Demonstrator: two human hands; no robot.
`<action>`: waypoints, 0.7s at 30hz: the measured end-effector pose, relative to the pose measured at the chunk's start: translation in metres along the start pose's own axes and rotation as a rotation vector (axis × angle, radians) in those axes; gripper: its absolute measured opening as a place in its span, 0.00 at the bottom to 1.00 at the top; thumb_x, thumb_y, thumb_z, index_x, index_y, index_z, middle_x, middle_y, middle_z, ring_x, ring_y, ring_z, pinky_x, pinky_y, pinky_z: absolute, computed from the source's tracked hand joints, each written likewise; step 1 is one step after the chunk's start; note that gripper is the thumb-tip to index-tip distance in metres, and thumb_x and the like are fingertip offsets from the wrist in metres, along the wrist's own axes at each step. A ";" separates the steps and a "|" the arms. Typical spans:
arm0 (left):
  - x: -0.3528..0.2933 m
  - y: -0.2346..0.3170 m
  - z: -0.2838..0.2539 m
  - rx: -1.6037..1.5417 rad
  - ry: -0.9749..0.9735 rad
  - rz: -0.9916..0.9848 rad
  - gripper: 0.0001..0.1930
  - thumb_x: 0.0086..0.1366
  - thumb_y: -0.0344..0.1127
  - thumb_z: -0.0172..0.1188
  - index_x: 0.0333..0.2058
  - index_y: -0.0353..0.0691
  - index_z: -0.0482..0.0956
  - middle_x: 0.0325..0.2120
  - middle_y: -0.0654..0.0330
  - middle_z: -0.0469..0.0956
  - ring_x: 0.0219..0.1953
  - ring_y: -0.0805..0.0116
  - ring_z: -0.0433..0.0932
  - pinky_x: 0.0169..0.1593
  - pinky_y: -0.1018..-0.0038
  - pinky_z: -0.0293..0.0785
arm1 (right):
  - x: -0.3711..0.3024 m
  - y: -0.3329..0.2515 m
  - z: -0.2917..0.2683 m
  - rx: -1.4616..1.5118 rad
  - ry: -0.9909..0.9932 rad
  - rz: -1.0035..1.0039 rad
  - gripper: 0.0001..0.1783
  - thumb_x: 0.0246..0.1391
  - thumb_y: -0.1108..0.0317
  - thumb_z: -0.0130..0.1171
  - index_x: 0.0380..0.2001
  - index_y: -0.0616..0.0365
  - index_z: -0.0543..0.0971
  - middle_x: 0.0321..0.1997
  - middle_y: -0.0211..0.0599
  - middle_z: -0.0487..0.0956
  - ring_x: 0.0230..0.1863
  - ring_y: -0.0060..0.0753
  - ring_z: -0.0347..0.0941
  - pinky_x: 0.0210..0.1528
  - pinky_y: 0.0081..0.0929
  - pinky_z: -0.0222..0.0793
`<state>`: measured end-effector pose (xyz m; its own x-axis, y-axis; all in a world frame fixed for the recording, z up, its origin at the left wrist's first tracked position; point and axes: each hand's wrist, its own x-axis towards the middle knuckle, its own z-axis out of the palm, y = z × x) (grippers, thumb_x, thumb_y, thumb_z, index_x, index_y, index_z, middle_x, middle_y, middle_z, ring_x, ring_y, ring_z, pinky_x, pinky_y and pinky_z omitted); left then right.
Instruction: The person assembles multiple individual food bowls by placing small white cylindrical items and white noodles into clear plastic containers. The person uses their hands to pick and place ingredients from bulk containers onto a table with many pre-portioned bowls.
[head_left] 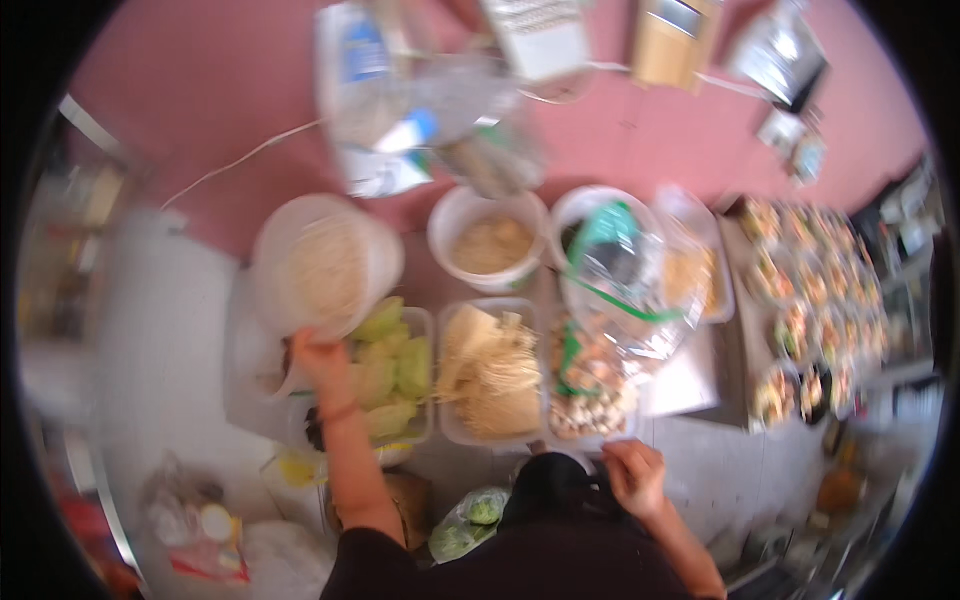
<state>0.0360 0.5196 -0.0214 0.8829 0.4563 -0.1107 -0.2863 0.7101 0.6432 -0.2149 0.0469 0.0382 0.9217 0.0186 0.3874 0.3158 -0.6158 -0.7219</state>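
Observation:
My left hand [322,362] is at the lower rim of a large white tub [385,250] with a pale, stringy or grainy filling. Motion smears its fingers, so I cannot tell whether they grip anything. Just right of it stands a clear container of pale green, leafy-looking pieces [385,365]. My right hand [637,477] hovers low, fingers curled in with nothing visible in them. It is nearest to a clear container of small whitish mushroom-like pieces and brownish pieces [595,405]. Between these containers stands one with pale yellow strips like tofu skin [490,370].
Behind stand a white bucket of tan food [490,245] and a tub under a green-edged plastic bag [625,270]. Many filled cups [800,290] crowd the right side. Bags and a carton [365,60] lie on the red surface. Below, bagged green vegetables [470,525] sit beside my legs.

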 end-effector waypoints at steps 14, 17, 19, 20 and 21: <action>-0.368 0.039 0.117 0.586 -0.177 0.027 0.21 0.58 0.28 0.56 0.50 0.32 0.68 0.46 0.48 0.71 0.50 0.57 0.71 0.53 0.62 0.71 | -0.053 0.059 -0.112 0.117 0.101 -0.200 0.15 0.43 0.78 0.60 0.38 0.58 0.78 0.31 0.35 0.79 0.26 0.38 0.76 0.27 0.32 0.74; -0.424 -0.022 0.140 0.758 -0.390 0.062 0.19 0.56 0.27 0.54 0.48 0.33 0.70 0.43 0.51 0.72 0.48 0.59 0.72 0.53 0.64 0.72 | -0.076 0.080 -0.158 0.146 0.247 -0.212 0.15 0.42 0.82 0.58 0.38 0.60 0.78 0.31 0.37 0.80 0.26 0.36 0.78 0.27 0.30 0.75; -0.452 -0.075 0.149 1.000 -0.550 0.177 0.18 0.55 0.27 0.51 0.46 0.34 0.71 0.41 0.53 0.73 0.47 0.60 0.73 0.52 0.64 0.72 | -0.101 0.094 -0.193 0.167 0.314 -0.114 0.16 0.42 0.84 0.57 0.37 0.61 0.78 0.31 0.38 0.80 0.26 0.34 0.79 0.27 0.28 0.75; -0.463 -0.101 0.155 1.119 -0.629 0.233 0.18 0.55 0.27 0.50 0.45 0.34 0.72 0.40 0.53 0.74 0.46 0.61 0.73 0.52 0.64 0.73 | -0.113 0.100 -0.210 0.176 0.346 -0.064 0.16 0.41 0.85 0.56 0.37 0.62 0.78 0.31 0.39 0.80 0.26 0.33 0.79 0.27 0.28 0.75; -0.470 -0.128 0.169 0.999 -0.533 0.061 0.18 0.53 0.26 0.49 0.45 0.34 0.73 0.39 0.55 0.74 0.46 0.61 0.74 0.52 0.64 0.73 | -0.124 0.105 -0.226 0.165 0.375 -0.024 0.16 0.42 0.86 0.55 0.36 0.62 0.79 0.30 0.39 0.80 0.25 0.32 0.79 0.26 0.26 0.75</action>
<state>-0.2793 0.1238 0.0762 0.9920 0.0189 0.1246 -0.1200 -0.1601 0.9798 -0.3467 -0.1977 0.0443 0.7777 -0.2757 0.5650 0.3959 -0.4834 -0.7808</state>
